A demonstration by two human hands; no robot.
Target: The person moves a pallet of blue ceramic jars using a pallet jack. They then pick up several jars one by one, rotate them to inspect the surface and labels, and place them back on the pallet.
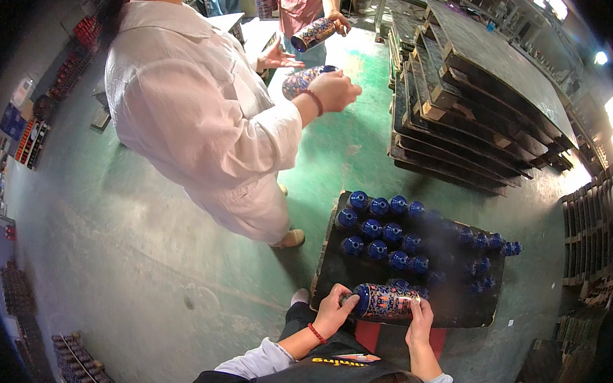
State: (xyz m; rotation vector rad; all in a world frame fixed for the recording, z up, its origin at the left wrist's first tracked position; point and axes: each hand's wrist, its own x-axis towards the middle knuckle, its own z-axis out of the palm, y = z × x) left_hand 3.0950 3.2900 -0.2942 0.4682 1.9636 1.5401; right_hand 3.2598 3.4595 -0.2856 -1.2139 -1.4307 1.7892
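A dark blue bottle (387,302) with a dense, colourful pattern lies sideways between my hands, above the near edge of a dark board (333,265). My left hand (332,308) is closed around its neck end, at the left. At the other end, my right hand (421,321) grips the base with the fingers on top. Several glossy blue bottles (371,228) stand upright in rows on the board, their necks up. Part of these rows on the right is blurred by a dark smear.
At my front left stands a person in a white jacket (199,108), holding a patterned bottle (300,82). Beyond, another person in a plaid apron (300,7) holds bottles too. Stacked dark pallets (467,96) rise at the far right. Racks (588,230) line the right side.
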